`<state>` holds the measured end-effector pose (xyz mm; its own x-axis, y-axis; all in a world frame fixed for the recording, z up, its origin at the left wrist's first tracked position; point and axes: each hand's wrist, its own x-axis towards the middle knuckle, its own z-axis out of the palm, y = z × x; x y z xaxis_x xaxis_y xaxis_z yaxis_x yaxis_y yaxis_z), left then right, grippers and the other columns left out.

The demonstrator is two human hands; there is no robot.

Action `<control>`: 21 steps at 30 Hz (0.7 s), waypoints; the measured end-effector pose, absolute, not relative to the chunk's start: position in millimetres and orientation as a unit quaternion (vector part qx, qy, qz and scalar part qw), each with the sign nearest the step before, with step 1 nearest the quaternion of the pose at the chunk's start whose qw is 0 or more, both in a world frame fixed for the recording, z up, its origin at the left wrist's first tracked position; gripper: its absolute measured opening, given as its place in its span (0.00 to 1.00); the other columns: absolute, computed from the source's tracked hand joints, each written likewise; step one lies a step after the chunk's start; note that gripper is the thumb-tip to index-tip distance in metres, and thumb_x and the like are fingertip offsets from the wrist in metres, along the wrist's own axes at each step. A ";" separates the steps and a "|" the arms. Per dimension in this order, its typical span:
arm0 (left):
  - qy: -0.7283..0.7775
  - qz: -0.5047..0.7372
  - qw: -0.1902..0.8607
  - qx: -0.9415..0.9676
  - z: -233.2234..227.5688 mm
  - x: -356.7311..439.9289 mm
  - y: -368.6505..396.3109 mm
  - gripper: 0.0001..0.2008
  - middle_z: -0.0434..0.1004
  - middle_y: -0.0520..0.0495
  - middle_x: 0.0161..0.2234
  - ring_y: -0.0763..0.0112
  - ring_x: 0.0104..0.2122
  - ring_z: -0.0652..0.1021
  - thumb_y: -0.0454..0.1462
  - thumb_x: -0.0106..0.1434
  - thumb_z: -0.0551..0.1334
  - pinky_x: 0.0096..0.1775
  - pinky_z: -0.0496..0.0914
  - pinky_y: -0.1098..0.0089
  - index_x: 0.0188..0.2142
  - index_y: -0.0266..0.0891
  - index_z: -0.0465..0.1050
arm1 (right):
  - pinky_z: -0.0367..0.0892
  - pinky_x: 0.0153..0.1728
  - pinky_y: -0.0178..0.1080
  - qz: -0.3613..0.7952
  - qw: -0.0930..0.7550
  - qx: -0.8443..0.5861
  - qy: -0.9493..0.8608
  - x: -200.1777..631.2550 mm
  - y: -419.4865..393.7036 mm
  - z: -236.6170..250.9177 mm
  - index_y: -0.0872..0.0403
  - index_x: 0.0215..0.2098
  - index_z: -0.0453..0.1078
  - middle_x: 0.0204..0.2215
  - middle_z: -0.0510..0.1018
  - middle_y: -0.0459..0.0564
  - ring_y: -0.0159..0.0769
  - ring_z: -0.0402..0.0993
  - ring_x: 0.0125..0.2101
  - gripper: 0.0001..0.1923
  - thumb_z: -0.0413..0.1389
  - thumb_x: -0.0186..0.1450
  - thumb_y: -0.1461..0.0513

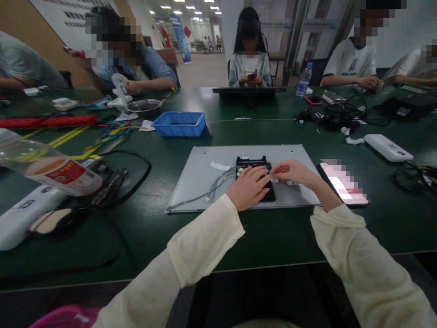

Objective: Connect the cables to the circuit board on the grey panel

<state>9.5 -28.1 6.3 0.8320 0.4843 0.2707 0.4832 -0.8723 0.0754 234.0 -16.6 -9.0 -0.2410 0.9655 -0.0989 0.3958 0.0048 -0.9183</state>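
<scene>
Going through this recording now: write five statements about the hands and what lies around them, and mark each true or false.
1. The left hand lies over the black device on the grey panel. True.
2. The right hand works at the device's right side. True.
3. A keyboard lies just right of the panel. False: a phone does.
4. Nothing sits beyond the panel. False: a blue tray does.
5. Cables run leftward from the device. True.

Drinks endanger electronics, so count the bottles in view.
2: a red-labelled bottle at near left; an upright bottle on the far side, right of centre. Others may be hidden.
</scene>
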 end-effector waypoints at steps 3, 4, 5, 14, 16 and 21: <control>0.251 0.129 -0.017 0.959 6.4 11.0 -29.1 0.18 0.64 0.41 0.58 0.58 0.62 0.59 0.41 0.68 0.51 0.60 0.54 0.53 0.56 0.41 0.63 | 0.69 0.29 0.32 0.447 0.316 -0.549 -0.631 231.1 -18.1 -7.1 0.55 0.31 0.73 0.27 0.77 0.47 0.30 0.73 0.28 0.07 0.60 0.53 0.62; 0.253 0.127 -0.022 0.959 6.4 11.2 -29.5 0.18 0.63 0.41 0.58 0.58 0.62 0.58 0.41 0.68 0.51 0.60 0.54 0.53 0.56 0.41 0.63 | 0.69 0.28 0.32 0.444 0.320 -0.556 -0.626 230.2 -18.6 -6.6 0.55 0.30 0.73 0.26 0.77 0.47 0.30 0.73 0.27 0.06 0.60 0.53 0.63; 0.254 0.125 -0.027 0.959 6.2 11.3 -29.7 0.18 0.63 0.41 0.58 0.58 0.62 0.58 0.41 0.68 0.51 0.60 0.54 0.54 0.56 0.41 0.63 | 0.69 0.27 0.32 0.443 0.324 -0.561 -0.620 229.3 -19.0 -6.2 0.55 0.29 0.73 0.26 0.76 0.46 0.30 0.73 0.26 0.06 0.60 0.52 0.63; 0.262 0.112 -0.036 0.958 6.0 12.0 -30.6 0.19 0.62 0.42 0.59 0.59 0.61 0.58 0.41 0.69 0.49 0.59 0.53 0.55 0.58 0.42 0.60 | 0.69 0.24 0.29 0.450 0.340 -0.586 -0.582 223.3 -22.5 -2.7 0.55 0.27 0.72 0.24 0.75 0.46 0.29 0.72 0.26 0.04 0.59 0.52 0.64; 0.261 0.109 -0.034 0.958 6.7 12.2 -30.8 0.18 0.63 0.42 0.58 0.59 0.61 0.59 0.41 0.69 0.49 0.59 0.53 0.55 0.56 0.42 0.62 | 0.68 0.23 0.29 0.444 0.338 -0.591 -0.582 222.6 -23.0 -2.4 0.55 0.28 0.72 0.24 0.75 0.46 0.29 0.71 0.25 0.04 0.59 0.52 0.64; 0.262 0.119 -0.033 0.957 6.0 12.5 -30.7 0.18 0.64 0.41 0.57 0.58 0.61 0.60 0.40 0.69 0.49 0.59 0.54 0.55 0.56 0.41 0.61 | 0.67 0.21 0.28 0.425 0.332 -0.604 -0.587 221.1 -23.0 -3.4 0.55 0.28 0.73 0.24 0.76 0.47 0.28 0.72 0.24 0.05 0.60 0.52 0.64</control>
<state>12.5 -30.7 6.0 0.8341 0.4944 0.2445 0.5103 -0.8600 -0.0017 221.1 -23.0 -3.4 -0.0494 0.9910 -0.1241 0.4272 -0.0913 -0.8995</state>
